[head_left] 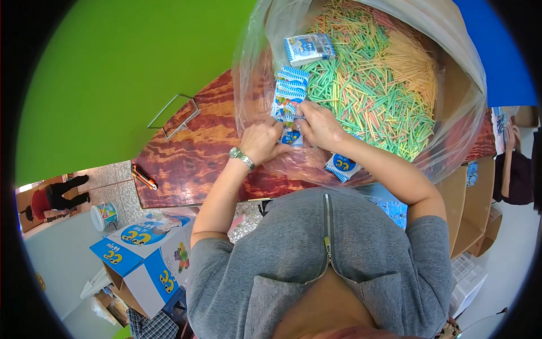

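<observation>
Between my hands, on the table's clear plastic, lies a small blue-and-white packet (292, 137) with a printed front. My left hand (261, 142) is closed at its left side, thumb stretched beneath it. My right hand (323, 125) pinches its upper right, the fingertips partly hidden. Directly above lies an overlapping row of similar packets (291, 85). A bundle of packets (309, 48) sits farther up at the left edge of a heap of thin coloured sticks (367, 85). Another packet (342, 165) rests below my right forearm.
A large clear plastic bag (251, 73) surrounds the sticks on the red-brown table (186, 164). At left are a metal wire handle (174, 116) and an orange-black utility knife (144, 177). A printed carton (144, 265) and bucket (104, 217) stand lower left. People (56, 195) appear at both sides.
</observation>
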{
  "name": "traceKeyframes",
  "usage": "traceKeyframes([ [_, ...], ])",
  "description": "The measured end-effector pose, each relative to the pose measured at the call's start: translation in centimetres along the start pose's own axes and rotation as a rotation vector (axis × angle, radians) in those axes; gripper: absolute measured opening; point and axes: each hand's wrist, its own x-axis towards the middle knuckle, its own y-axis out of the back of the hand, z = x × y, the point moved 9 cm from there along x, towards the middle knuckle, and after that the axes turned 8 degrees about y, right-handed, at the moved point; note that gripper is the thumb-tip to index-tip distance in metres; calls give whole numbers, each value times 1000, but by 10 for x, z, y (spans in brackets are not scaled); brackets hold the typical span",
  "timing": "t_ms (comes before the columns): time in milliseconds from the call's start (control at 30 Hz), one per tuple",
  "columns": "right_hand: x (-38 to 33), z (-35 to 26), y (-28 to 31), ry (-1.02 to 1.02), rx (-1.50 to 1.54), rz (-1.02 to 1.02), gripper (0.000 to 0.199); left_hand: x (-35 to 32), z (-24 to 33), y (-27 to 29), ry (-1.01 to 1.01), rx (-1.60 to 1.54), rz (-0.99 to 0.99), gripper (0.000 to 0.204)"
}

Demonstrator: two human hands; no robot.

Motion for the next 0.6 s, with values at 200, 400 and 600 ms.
traceKeyframes([
  [200,2,19,5,-117,-57,76,27,9,-13,9,133,-98,230,62],
  [400,0,20,-1,-142,-90,-46,26,5,-26,-11,306,-105,150,58],
  [600,11,23,7,-142,-134,-118,23,11,-24,-13,304,-252,242,57],
])
